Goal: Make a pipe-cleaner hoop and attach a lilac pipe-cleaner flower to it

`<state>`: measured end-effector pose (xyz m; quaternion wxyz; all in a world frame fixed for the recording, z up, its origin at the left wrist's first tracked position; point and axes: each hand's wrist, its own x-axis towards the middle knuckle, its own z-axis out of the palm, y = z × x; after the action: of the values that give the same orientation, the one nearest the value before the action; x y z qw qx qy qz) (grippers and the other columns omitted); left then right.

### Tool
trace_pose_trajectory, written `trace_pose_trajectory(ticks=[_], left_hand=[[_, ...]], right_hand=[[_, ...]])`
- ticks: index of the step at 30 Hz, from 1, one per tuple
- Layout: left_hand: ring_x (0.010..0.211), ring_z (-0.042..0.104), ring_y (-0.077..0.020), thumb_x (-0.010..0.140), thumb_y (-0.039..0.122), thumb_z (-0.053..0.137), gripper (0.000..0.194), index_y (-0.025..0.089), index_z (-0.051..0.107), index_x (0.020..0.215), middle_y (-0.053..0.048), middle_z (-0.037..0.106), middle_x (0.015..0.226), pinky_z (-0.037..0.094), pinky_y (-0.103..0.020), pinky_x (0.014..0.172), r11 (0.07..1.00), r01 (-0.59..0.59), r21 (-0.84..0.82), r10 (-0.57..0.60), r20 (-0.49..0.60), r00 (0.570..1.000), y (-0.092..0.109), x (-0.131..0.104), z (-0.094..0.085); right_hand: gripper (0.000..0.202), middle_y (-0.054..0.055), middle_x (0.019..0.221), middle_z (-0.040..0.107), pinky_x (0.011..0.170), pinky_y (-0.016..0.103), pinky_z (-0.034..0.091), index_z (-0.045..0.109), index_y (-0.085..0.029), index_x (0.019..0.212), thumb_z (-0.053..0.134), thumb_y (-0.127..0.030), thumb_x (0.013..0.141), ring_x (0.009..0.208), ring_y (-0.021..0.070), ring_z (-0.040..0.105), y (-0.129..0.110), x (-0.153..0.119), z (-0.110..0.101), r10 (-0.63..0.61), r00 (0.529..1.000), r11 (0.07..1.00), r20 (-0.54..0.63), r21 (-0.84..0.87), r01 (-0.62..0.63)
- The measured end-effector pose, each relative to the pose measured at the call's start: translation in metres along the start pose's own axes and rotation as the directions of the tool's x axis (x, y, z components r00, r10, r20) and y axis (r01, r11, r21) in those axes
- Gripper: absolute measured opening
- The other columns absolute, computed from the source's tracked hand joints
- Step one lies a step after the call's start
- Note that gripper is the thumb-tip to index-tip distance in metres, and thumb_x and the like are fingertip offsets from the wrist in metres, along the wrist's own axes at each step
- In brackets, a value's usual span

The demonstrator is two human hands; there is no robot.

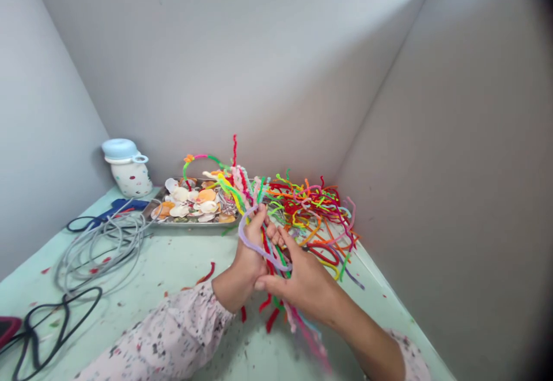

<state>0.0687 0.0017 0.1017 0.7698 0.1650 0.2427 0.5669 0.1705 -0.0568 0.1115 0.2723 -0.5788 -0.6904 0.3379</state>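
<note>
A: How is the step in hand best done?

B: Handling the bundle of fuzzy craft stems [243, 188] well probably calls for a firm hold at its middle from the left hand [249, 263], so that loose strands do not slide out. The right hand [305, 277] would do best guiding one strand at a time, gently, since the wire inside likely bends easily. The lavender stem [258, 249] deserves care: it could snag on the left thumb.

A: Where does the bundle lie relative to the fingers?

B: It runs between the two hands, above the pale green surface [181, 266], slanting from far left to near right. The left fingers are curled and clamped around its middle; tips fan out beyond them at the far end and below at the near end. The lavender stem bows left of the left thumb and crosses that hand. The right thumb and forefinger stand apart beside the bundle; whether the other right fingers grip anything, I cannot tell.
</note>
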Motion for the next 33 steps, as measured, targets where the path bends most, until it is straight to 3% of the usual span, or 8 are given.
trace_pose_trajectory(ticks=[5,11,15,18,21,23,28,33], left_hand=[[0.048,0.054,-0.0092,0.070,0.031,0.073,0.027,0.014,0.053,0.064,0.002,0.056,0.054,0.044,-0.020,0.049,0.992,-0.003,0.124,0.004,-0.003,1.000,0.012,-0.003,-0.008],[0.048,0.054,-0.0097,0.078,0.028,0.068,0.026,0.015,0.051,0.063,0.003,0.053,0.052,0.045,-0.021,0.050,0.997,0.066,-0.031,-0.066,0.014,0.998,0.036,0.002,-0.007],[0.034,0.033,-0.0062,0.092,0.035,0.046,0.041,0.018,0.039,0.057,0.007,0.032,0.040,0.037,-0.020,0.041,0.975,0.145,-0.170,-0.135,0.067,0.989,0.053,-0.007,0.000],[0.031,0.022,-0.0057,0.094,0.036,0.043,0.044,0.019,0.032,0.054,0.008,0.020,0.038,0.028,-0.019,0.036,0.954,0.247,-0.167,-0.211,0.206,0.955,0.059,-0.029,0.010],[0.030,0.016,-0.0064,0.090,0.040,0.050,0.046,0.020,0.031,0.052,0.009,0.014,0.037,0.023,-0.020,0.034,0.958,0.270,-0.096,-0.231,0.294,0.927,0.058,-0.050,0.021],[0.031,0.020,-0.0067,0.089,0.039,0.052,0.046,0.020,0.032,0.052,0.008,0.018,0.037,0.029,-0.021,0.036,0.966,0.252,-0.064,-0.217,0.331,0.918,0.056,-0.052,0.024],[0.061,0.058,-0.0135,0.081,0.028,0.064,0.024,0.014,0.055,0.064,-0.001,0.059,0.062,0.048,-0.026,0.063,0.980,0.137,0.145,-0.168,0.227,0.959,0.046,-0.015,0.005],[0.063,0.060,-0.0118,0.068,0.023,0.077,0.017,0.011,0.065,0.073,-0.002,0.066,0.068,0.044,-0.022,0.060,0.934,0.114,0.339,-0.120,-0.003,0.993,0.021,0.036,-0.022]], right_hand=[[0.024,0.002,0.085,0.067,0.064,0.024,0.040,0.063,-0.018,0.095,0.055,-0.022,0.073,0.073,0.0170,0.059,0.009,0.007,-0.007,-0.048,0.986,0.990,0.158,-0.121,0.068],[0.020,0.001,0.075,0.065,0.056,0.022,0.031,0.062,-0.021,0.090,0.052,-0.022,0.073,0.064,0.0157,0.056,0.004,0.001,-0.007,-0.013,0.990,0.919,0.140,-0.388,0.067],[0.012,-0.001,0.072,0.058,0.059,0.022,0.033,0.056,-0.020,0.085,0.050,-0.020,0.074,0.062,0.0125,0.049,-0.001,-0.002,-0.016,-0.111,0.965,0.952,0.239,-0.252,0.172],[0.004,-0.004,0.068,0.050,0.059,0.021,0.035,0.051,-0.020,0.074,0.051,-0.023,0.075,0.061,0.0101,0.042,0.008,0.001,-0.022,-0.245,0.830,0.970,0.501,0.121,0.213],[0.019,-0.005,0.059,0.045,0.051,0.021,0.034,0.047,-0.019,0.065,0.054,-0.036,0.071,0.052,0.0087,0.038,0.024,0.007,-0.023,-0.335,0.555,0.899,0.761,0.435,-0.054],[0.022,-0.005,0.055,0.044,0.049,0.022,0.035,0.046,-0.019,0.062,0.057,-0.038,0.068,0.049,0.0086,0.039,0.034,0.010,-0.029,-0.383,0.455,0.872,0.804,0.478,-0.110],[0.008,-0.003,0.069,0.057,0.059,0.021,0.038,0.060,-0.018,0.078,0.058,-0.025,0.073,0.062,0.0115,0.047,0.041,0.007,-0.070,-0.152,0.897,0.986,0.414,0.003,0.165],[0.023,0.004,0.091,0.068,0.068,0.023,0.042,0.067,-0.023,0.099,0.060,-0.029,0.078,0.082,0.0191,0.059,0.052,0.014,-0.088,-0.065,0.996,0.830,0.053,-0.552,0.083]])
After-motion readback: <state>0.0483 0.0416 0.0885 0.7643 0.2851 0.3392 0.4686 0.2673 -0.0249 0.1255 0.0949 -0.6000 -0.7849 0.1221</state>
